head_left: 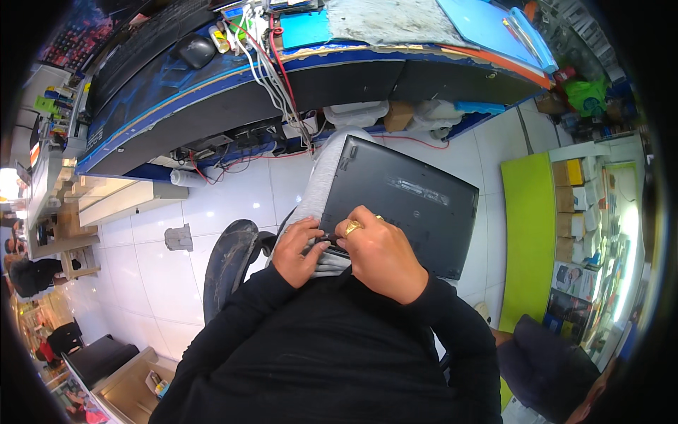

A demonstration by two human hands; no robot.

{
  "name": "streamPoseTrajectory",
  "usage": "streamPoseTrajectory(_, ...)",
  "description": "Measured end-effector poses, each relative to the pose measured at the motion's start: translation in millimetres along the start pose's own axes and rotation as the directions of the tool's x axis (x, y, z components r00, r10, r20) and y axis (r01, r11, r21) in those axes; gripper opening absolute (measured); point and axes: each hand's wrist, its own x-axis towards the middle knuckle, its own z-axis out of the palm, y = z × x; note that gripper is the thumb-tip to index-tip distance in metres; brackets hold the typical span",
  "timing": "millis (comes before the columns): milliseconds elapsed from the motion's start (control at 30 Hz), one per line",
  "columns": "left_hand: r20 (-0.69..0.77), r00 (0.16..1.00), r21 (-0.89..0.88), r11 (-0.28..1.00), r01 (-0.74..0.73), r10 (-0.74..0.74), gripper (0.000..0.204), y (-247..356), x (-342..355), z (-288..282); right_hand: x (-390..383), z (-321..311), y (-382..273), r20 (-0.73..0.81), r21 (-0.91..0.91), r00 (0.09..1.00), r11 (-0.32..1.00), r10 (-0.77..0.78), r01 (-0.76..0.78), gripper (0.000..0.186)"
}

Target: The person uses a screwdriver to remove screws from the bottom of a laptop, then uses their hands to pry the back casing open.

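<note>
A black laptop [417,191] lies across my lap with its underside up, tilted, its near left corner toward me. A worn, peeling label strip runs along the middle of its base. My left hand [295,253] is at that near left corner, fingers on the edge and thumb bent beside it, gripping the laptop. Above the same corner my right hand [381,253], wearing gold-coloured rings, is closed in a pinch, fingertips pointing down close to my left fingers. Whatever the pinch holds is hidden by the fingers. Grey trousers [323,180] show beneath the laptop.
Ahead stands a workbench [339,88] carrying a black mouse [195,51], white cables [263,71] and a blue folder [487,28]. A black chair armrest [229,261] is at my left. On the right are a green panel [526,240] and shelves of boxes [568,205].
</note>
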Motion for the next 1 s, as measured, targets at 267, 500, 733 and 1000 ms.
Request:
streamPoseTrajectory(267, 0.012, 0.999, 0.111, 0.993, -0.05, 0.049, 0.006, 23, 29, -20, -43, -45, 22, -0.154, 0.068, 0.973, 0.984, 0.174, -0.165, 0.006)
streamPoseTrajectory(500, -0.038, 0.963, 0.216, 0.943, -0.252, 0.266, 0.008, 46, 121, -42, -78, -15, 30, -0.202, 0.038, 0.965, 0.986, 0.166, -0.162, 0.005)
streamPoseTrajectory(733, -0.013, 0.893, 0.339, 0.842, -0.419, 0.45, 0.006, 85, 207, -44, -76, 5, 33, -0.18, 0.045, 0.977, 0.993, 0.113, -0.106, 0.004)
streamPoseTrajectory(1000, 0.05, 0.829, 0.516, 0.696, -0.499, 0.558, 0.015, 101, 258, -53, -70, 3, 15, -0.01, -0.323, 0.999, 0.945, 0.054, -0.054, 0.013)
